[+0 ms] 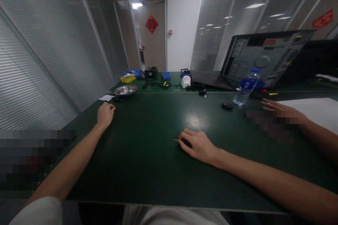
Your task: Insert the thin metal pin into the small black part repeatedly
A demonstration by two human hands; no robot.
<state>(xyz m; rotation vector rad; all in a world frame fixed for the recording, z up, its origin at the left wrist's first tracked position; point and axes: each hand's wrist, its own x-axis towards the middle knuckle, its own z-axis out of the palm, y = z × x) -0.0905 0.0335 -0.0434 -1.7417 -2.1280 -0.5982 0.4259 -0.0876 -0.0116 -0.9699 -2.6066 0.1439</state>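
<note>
My left hand (105,114) rests far out on the left of the green table (148,168), fingers curled, with its fingertips at a tiny dark object (114,107) near a steel bowl (126,90). My right hand (198,145) lies in the middle of the table. Its fingers cover a small dark tool (185,142) whose thin metal tip (175,140) pokes out to the left.
Another person's hand (280,109) lies flat at the right beside white paper (317,112). A water bottle (245,88), a dark cap (227,105) and an open laptop (261,59) stand behind it. Small bins (166,75), cables and a white device (186,81) sit at the far edge.
</note>
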